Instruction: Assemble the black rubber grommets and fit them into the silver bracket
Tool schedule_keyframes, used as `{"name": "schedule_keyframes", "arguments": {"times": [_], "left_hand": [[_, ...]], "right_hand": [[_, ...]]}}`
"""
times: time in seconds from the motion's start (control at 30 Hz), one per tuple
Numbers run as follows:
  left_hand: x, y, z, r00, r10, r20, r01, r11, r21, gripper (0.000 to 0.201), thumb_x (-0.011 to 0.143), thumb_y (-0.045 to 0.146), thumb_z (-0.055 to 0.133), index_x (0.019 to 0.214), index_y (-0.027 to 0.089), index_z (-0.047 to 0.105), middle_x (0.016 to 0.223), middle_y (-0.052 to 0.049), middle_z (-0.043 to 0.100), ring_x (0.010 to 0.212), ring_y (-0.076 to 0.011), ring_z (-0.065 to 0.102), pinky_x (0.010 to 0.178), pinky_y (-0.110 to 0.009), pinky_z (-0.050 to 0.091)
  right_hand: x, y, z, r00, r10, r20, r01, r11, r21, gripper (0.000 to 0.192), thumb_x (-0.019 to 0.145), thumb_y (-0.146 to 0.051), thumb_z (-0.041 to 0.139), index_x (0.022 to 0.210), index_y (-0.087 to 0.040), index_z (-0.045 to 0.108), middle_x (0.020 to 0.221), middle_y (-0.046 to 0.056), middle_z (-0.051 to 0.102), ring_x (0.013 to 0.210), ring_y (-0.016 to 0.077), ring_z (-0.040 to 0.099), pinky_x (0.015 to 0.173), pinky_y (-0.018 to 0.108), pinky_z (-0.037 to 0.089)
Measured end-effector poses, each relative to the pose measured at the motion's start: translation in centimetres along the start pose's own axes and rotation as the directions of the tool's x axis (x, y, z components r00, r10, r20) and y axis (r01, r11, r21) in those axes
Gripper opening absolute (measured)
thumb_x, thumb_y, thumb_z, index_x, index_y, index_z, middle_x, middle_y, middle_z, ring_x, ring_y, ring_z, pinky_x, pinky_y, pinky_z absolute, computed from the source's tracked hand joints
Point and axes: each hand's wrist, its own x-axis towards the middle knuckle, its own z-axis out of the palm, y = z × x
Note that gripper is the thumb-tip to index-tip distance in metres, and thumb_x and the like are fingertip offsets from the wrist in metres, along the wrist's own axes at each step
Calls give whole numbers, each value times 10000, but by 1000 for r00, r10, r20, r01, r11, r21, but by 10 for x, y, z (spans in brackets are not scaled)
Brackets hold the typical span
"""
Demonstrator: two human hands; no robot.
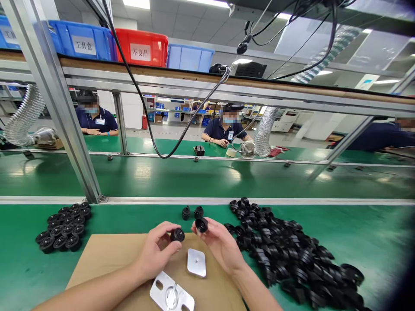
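Between the thumb and fingers of my left hand (157,250) is a round black plastic part (177,234), its end facing me. My right hand (222,244) grips a black cup-shaped part (201,224) with its hollow side toward me. The two parts are close together but apart. Below them a small silver metal plate (196,262) with a little centre pin lies on brown cardboard (110,259). Nearer to me is a larger silver plate (171,293) with slots and a round recess. Two black parts (186,212) stand just beyond my hands.
A big loose heap of black parts (292,250) spreads over the right side. Round black parts (63,226) stand in rows at the left. A metal post (65,108) rises at the left, and a black cable (139,93) hangs ahead. Co-workers (223,129) sit across the green bench (155,172).
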Motion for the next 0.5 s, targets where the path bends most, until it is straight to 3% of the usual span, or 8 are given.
{"name": "schedule_keyframes", "arguments": {"times": [0.07,0.2,0.33,0.5], "left_hand": [[0,0,-1,1000,26,5,-26,1000,-6,278,922,324,741,1184,234,764,1138,-99,720,998,-247,684,860,-346,571],[0,3,-2,999,40,25,-40,999,-34,259,921,292,741,1173,234,754,1172,-100,727,1090,-270,685,937,-367,568],[1,6,-3,1000,1,26,-1,1000,-30,270,909,249,730,1178,234,748,1166,-90,747,1077,-265,701,954,-373,564],[2,7,-5,999,2,39,-1,1000,-10,277,875,227,753,1152,231,766,1145,-87,757,1058,-268,704,933,-373,567]], "right_hand": [[-2,7,5,1000,16,-10,-16,1000,4,312,865,-508,742,928,-204,761,925,88,724,912,261,654,871,395,530],[-8,14,8,993,-112,-45,97,965,-244,384,835,-485,802,1127,-239,757,1023,82,748,922,257,667,868,392,544],[-13,12,13,958,-285,32,260,814,-520,270,906,-407,703,1117,-243,738,1115,93,716,1060,285,666,970,424,531],[-15,9,15,938,-326,121,319,665,-676,248,921,-324,667,1153,-256,720,1113,88,690,1108,288,644,987,437,527]]}}
